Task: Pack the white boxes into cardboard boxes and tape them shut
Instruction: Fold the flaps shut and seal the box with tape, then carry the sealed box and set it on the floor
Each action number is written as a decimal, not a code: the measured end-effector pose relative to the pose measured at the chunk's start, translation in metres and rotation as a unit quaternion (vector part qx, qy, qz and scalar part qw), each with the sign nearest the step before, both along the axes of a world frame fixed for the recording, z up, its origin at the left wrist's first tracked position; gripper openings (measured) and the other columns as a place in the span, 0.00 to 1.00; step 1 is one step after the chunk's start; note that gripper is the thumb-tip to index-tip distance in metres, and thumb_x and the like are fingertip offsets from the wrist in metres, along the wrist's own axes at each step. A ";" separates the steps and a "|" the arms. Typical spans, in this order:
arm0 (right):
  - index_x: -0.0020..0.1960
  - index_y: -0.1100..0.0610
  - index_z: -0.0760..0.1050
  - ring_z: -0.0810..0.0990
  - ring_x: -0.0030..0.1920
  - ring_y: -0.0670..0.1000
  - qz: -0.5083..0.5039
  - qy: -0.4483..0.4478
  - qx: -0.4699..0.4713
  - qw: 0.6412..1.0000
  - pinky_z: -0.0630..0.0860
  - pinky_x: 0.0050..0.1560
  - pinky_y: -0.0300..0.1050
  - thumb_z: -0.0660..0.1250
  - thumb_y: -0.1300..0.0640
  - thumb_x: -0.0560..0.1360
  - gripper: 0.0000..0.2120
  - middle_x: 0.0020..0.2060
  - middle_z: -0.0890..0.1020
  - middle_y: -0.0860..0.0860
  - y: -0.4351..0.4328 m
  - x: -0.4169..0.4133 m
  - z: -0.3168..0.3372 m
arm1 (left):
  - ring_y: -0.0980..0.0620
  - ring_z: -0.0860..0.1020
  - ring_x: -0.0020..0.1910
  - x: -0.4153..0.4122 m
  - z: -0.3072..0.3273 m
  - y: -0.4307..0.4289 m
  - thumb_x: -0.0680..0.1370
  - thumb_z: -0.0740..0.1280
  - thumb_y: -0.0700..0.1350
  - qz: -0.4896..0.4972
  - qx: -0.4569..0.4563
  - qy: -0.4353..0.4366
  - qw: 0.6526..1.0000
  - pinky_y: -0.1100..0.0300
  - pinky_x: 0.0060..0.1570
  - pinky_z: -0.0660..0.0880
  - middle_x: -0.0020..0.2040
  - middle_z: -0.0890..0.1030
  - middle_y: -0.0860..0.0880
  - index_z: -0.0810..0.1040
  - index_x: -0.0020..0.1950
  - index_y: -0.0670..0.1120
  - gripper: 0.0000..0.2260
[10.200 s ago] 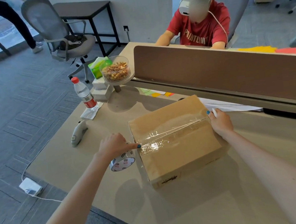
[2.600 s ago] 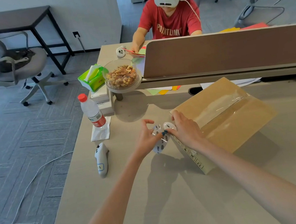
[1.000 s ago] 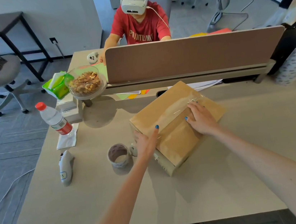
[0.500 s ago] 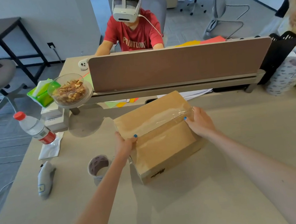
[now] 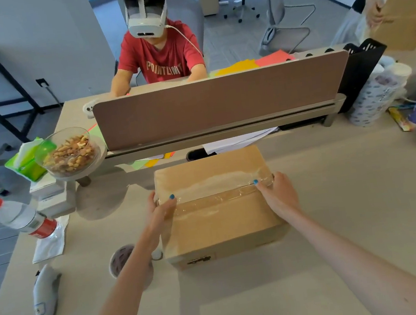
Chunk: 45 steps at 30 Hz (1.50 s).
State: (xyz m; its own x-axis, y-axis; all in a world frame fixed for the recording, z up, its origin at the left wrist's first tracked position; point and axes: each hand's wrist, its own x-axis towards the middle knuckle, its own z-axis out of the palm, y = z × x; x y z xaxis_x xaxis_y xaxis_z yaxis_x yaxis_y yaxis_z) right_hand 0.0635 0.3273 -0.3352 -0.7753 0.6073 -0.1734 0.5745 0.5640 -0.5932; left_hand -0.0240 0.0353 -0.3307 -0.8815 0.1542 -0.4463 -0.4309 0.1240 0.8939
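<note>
The cardboard box (image 5: 217, 217) now sits square to the near edge of the desk (image 5: 343, 192), no longer skewed as it was half a second ago. The left hand (image 5: 160, 214) grips its left side, thumb on top by the clear tape (image 5: 220, 195). The right hand (image 5: 279, 195) grips the right side likewise. A tape roll (image 5: 119, 257) stands just left of the box, partly behind the forearm. A bottle (image 5: 18, 219) and a bowl of nuts (image 5: 70, 153) sit farther left.

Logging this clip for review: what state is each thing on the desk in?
cardboard box: closed, clear tape over top seam.
left hand: grips the box's left end.
right hand: grips the box's right end.
tape roll: lying flat.
water bottle: capped.
glass bowl: holds nuts.
</note>
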 end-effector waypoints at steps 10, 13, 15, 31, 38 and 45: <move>0.72 0.43 0.60 0.76 0.57 0.48 0.030 0.011 -0.394 0.918 0.75 0.51 0.46 0.66 0.44 0.77 0.27 0.60 0.75 0.45 0.021 0.016 0.004 | 0.58 0.74 0.55 0.034 -0.005 0.002 0.76 0.72 0.43 -0.032 -0.036 0.087 0.995 0.65 0.47 0.75 0.59 0.70 0.59 0.50 0.76 0.58 0.39; 0.71 0.41 0.60 0.78 0.55 0.46 0.037 0.006 -0.414 0.910 0.75 0.44 0.42 0.66 0.46 0.77 0.26 0.58 0.76 0.44 0.021 0.018 0.007 | 0.48 0.78 0.58 0.036 -0.011 0.003 0.76 0.71 0.44 0.013 -0.017 0.042 0.999 0.51 0.54 0.78 0.63 0.73 0.49 0.50 0.75 0.58 0.37; 0.71 0.41 0.61 0.78 0.54 0.46 0.033 0.011 -0.414 0.909 0.75 0.43 0.42 0.66 0.47 0.78 0.25 0.58 0.76 0.44 0.020 0.018 0.008 | 0.46 0.79 0.55 0.037 -0.009 0.005 0.78 0.69 0.40 0.020 0.003 0.020 1.000 0.55 0.46 0.79 0.62 0.74 0.46 0.54 0.73 0.53 0.30; 0.69 0.37 0.63 0.76 0.58 0.47 0.021 0.057 -0.397 0.916 0.75 0.55 0.49 0.65 0.39 0.75 0.25 0.60 0.77 0.42 0.019 0.033 0.028 | 0.46 0.78 0.54 0.038 0.034 0.005 0.74 0.72 0.38 0.007 0.014 0.030 0.999 0.50 0.50 0.77 0.60 0.75 0.46 0.60 0.71 0.51 0.31; 0.69 0.42 0.65 0.77 0.56 0.45 0.051 0.111 -0.407 0.905 0.74 0.45 0.42 0.61 0.45 0.80 0.19 0.59 0.77 0.43 -0.004 0.028 0.073 | 0.60 0.76 0.50 0.046 0.085 -0.015 0.77 0.69 0.39 0.014 -0.043 0.125 0.991 0.70 0.38 0.73 0.56 0.74 0.55 0.58 0.73 0.50 0.29; 0.66 0.39 0.68 0.79 0.55 0.46 0.106 0.149 -0.410 0.894 0.77 0.48 0.45 0.62 0.46 0.79 0.15 0.57 0.80 0.43 -0.053 0.009 0.136 | 0.63 0.77 0.47 0.057 0.151 -0.069 0.77 0.69 0.41 0.061 -0.039 0.177 0.982 0.69 0.37 0.73 0.54 0.75 0.58 0.58 0.73 0.52 0.29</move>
